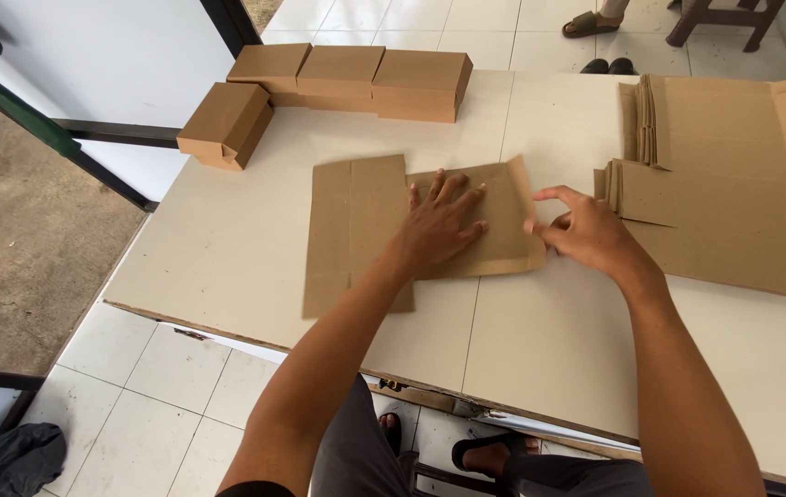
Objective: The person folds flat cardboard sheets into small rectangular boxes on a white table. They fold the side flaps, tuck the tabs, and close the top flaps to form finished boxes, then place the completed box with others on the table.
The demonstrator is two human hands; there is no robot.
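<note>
White floor tiles [163, 377] show nearest, below the edge of a pale board tabletop [549, 340], with the person's sandalled feet under it. On the tabletop a flat brown cardboard blank [356, 230] lies partly folded. The left hand [439, 225] rests on it palm down, fingers spread flat, gripping nothing. The right hand [586, 230] is at the blank's right edge, fingers loosely curled, its fingertips pinching the raised flap [522, 207] there. To the right, a stack of unfolded cardboard sheets [733, 184] lies just beside that hand. Farther back on the left, four finished brown boxes [347, 78] sit together, one angled at the table's corner. Beyond the table, another person's sandalled foot [591, 23] stands on the tiles.
</note>
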